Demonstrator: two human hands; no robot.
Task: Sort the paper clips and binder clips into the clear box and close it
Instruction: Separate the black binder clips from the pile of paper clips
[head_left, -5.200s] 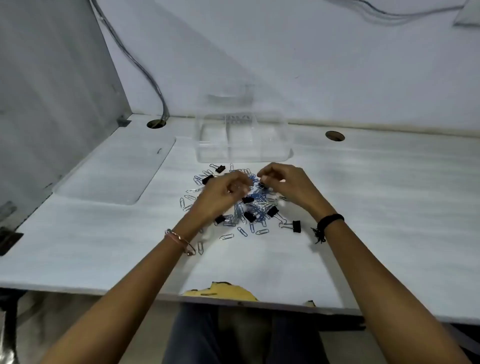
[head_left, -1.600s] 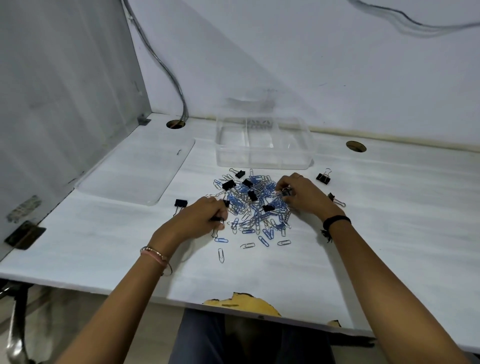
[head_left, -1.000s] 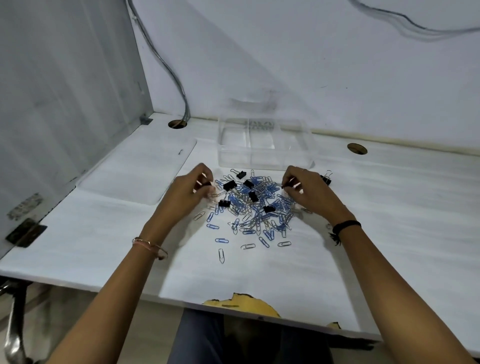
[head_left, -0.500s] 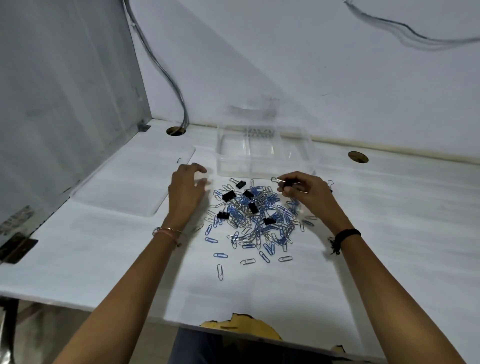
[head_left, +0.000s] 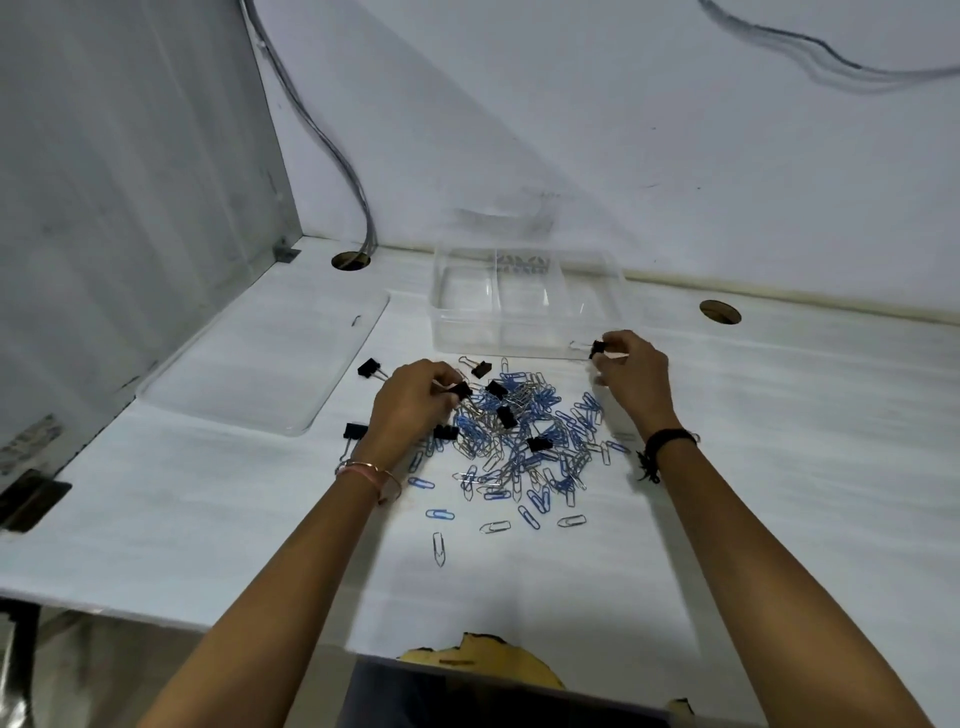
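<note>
left hand (head_left: 415, 402): grip pinches a black binder clip (head_left: 461, 389) at the blue-and-silver paper clip pile (head_left: 519, 441); right hand (head_left: 634, 376): grip pinches another black binder clip (head_left: 597, 348) beside the clear plastic box (head_left: 524, 335).

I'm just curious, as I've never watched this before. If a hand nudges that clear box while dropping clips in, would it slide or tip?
It would probably slide. The clear box looks thin-walled and empty, so it is likely light, and the white table seems smooth. Tipping looks unlikely, since the box sits low and wide.
</note>
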